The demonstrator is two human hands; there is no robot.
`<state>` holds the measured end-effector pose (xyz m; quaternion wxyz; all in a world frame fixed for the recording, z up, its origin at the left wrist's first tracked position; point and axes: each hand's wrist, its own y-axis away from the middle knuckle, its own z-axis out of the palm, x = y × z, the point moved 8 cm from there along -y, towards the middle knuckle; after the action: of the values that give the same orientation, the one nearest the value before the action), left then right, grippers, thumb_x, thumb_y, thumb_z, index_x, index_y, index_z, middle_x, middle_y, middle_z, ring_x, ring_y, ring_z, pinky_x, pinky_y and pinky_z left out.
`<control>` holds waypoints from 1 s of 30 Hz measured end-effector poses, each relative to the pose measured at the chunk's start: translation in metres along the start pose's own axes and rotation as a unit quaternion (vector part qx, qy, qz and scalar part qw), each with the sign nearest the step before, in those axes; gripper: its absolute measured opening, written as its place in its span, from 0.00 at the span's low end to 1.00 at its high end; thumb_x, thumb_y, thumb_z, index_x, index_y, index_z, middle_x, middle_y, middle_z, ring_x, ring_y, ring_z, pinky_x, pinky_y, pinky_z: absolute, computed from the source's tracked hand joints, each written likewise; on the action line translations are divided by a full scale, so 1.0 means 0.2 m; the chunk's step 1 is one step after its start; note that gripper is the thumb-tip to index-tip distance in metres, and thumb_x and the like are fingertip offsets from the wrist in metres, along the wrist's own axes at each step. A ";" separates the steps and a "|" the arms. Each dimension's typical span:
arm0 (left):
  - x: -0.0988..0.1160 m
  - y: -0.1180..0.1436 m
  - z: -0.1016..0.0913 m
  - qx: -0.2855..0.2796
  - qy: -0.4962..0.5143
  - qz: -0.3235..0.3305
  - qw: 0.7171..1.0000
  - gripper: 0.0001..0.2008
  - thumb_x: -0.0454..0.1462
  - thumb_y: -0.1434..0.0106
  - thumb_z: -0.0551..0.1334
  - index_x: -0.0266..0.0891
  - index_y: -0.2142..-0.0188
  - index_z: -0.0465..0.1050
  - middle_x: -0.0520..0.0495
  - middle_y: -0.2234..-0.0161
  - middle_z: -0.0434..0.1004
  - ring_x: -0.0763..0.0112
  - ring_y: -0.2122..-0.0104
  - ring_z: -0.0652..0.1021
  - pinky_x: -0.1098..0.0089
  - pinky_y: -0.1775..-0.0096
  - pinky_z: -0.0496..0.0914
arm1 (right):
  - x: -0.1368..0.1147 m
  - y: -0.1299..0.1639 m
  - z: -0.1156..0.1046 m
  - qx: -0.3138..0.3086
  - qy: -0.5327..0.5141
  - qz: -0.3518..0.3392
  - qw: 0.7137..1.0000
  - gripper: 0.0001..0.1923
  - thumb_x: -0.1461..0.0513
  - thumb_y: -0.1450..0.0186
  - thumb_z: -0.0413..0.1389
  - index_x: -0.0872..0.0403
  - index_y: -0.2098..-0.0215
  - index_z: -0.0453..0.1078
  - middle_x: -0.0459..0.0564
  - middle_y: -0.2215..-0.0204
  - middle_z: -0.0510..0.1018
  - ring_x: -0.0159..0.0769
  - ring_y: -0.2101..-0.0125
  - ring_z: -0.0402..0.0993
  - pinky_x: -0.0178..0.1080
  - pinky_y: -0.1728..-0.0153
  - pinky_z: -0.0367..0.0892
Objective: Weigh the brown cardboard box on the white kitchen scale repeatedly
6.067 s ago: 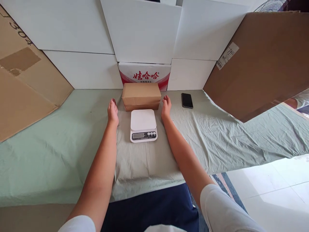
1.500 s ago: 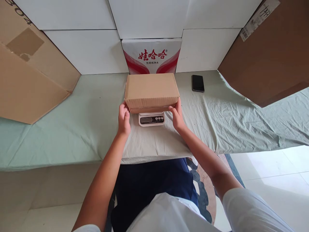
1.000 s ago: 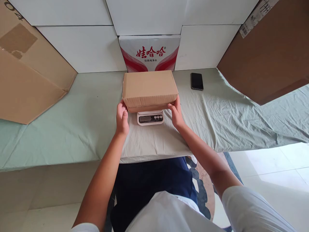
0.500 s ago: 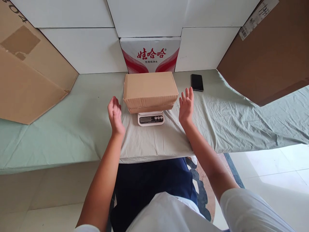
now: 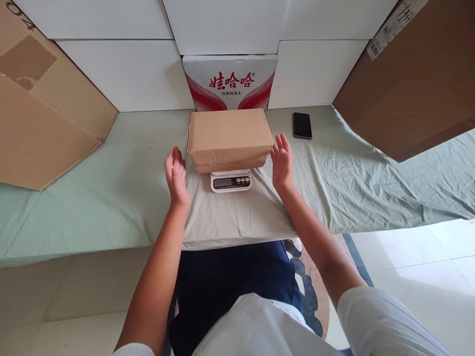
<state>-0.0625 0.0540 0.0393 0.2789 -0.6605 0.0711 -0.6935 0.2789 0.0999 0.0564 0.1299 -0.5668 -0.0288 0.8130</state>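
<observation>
We see a plain cardboard box (image 5: 230, 139) resting flat on a small white kitchen scale (image 5: 230, 181), so that only the scale's front strip with its display and buttons shows beneath the box's near edge. The box sits square to us, its long side running left to right, and it overhangs the scale on both sides.

Our left hand (image 5: 175, 174) is raised just beside the box's left end, palm turned inward, its fingers (image 5: 174, 157) loosely curled and spread, holding nothing and not touching the cardboard. Our right hand (image 5: 282, 160) is up just beside the right end, palm facing the box, its fingers (image 5: 283, 144) straight and apart; they hold nothing, and we see a narrow gap between them and the box.

The scale stands on a table (image 5: 111, 198) covered with a pale green, creased cloth. Behind the box, touching the back wall, stands a white carton with red lettering (image 5: 230, 81). To the right of the box, near the back edge, a dark phone (image 5: 302, 125) lies flat, well apart from our right hand. White panels (image 5: 126, 74) line the back, and large brown cardboard sheets lean in on the left (image 5: 44, 113) and on the right (image 5: 411, 84). Below, we see dark trousers and a white shirt, with pale floor tiles (image 5: 423, 257) to the right.
</observation>
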 end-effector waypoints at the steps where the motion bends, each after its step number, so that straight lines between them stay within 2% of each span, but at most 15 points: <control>1: 0.00 0.00 0.00 0.000 0.003 0.000 1.000 0.34 0.63 0.32 0.51 0.54 0.33 0.61 0.44 0.25 0.58 0.58 0.25 0.58 0.50 0.27 0.54 | 0.00 0.00 0.00 -0.004 0.002 -0.001 1.000 0.36 0.42 0.40 0.56 0.38 0.36 0.61 0.41 0.25 0.59 0.45 0.23 0.51 0.58 0.23 0.46; 8: -0.01 -0.01 0.00 -0.007 -0.004 -0.002 1.000 0.35 0.64 0.33 0.50 0.54 0.33 0.61 0.44 0.25 0.58 0.57 0.25 0.58 0.50 0.27 0.53 | 0.03 0.00 0.01 -0.023 0.005 -0.001 1.000 0.34 0.41 0.40 0.57 0.40 0.38 0.65 0.43 0.28 0.64 0.47 0.25 0.55 0.59 0.23 0.48; 17: 0.00 -0.01 0.00 -0.007 0.000 0.001 1.000 0.35 0.65 0.33 0.50 0.57 0.33 0.62 0.46 0.26 0.59 0.55 0.25 0.57 0.47 0.26 0.50 | 0.04 -0.01 0.02 -0.032 0.027 -0.011 0.999 0.37 0.38 0.39 0.55 0.40 0.36 0.63 0.44 0.28 0.64 0.48 0.27 0.59 0.60 0.25 0.52; 30: 0.00 0.00 0.03 -0.025 0.021 -0.003 0.999 0.36 0.65 0.34 0.53 0.53 0.34 0.63 0.44 0.26 0.60 0.55 0.26 0.59 0.49 0.26 0.52 | 0.03 0.01 0.05 -0.045 0.018 -0.009 0.999 0.35 0.40 0.39 0.56 0.42 0.36 0.65 0.46 0.31 0.70 0.46 0.28 0.62 0.55 0.26 0.56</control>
<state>-0.0571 0.0564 0.0406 0.2591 -0.6525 0.0924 -0.7061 0.2669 0.1004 0.0552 0.1122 -0.5861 -0.0685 0.7995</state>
